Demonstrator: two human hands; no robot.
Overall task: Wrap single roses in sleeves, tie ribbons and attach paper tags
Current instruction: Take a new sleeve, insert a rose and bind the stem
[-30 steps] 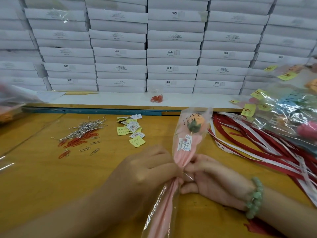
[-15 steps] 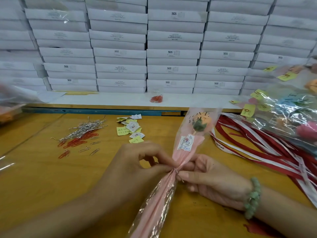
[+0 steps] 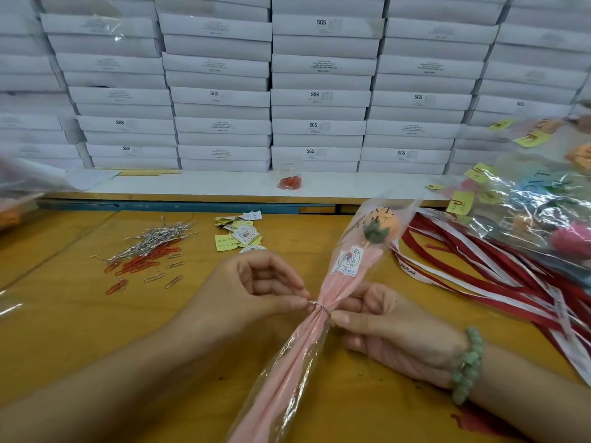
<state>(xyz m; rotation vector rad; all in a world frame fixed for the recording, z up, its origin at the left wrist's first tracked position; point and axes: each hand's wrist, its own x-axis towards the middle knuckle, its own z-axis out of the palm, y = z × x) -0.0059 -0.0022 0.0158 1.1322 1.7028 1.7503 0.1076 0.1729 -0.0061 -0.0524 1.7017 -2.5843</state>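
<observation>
White flat boxes (image 3: 319,97) are stacked like a wall behind the yellow table (image 3: 80,330). I see the sleeved rose (image 3: 319,340) in the middle of the view. It lies slanted, with the flower head (image 3: 380,230) pointing away and to the right, and the long pink end running toward the lower edge. A small printed sticker (image 3: 347,262) is on the clear sleeve below the flower.

A thin silver wire tie (image 3: 317,304) goes around the sleeve where it is gathered narrow. The grip of the left hand (image 3: 256,292) is closed on one end of this tie, thumb and forefinger pressed together just left of the sleeve. The grip of the right hand (image 3: 383,327), which wears a green bead bracelet (image 3: 467,366), is closed on the other end, just right of the sleeve.

On the left part of the table lie silver twist wires (image 3: 160,235) and red and silver paper clips (image 3: 140,265). Beside them, nearer the middle, is a little heap of paper tags (image 3: 238,238), yellow and white. On the right, red and white ribbons (image 3: 479,273) lie spread out, and over them is a pile of wrapped roses (image 3: 543,206) with yellow tags.
</observation>
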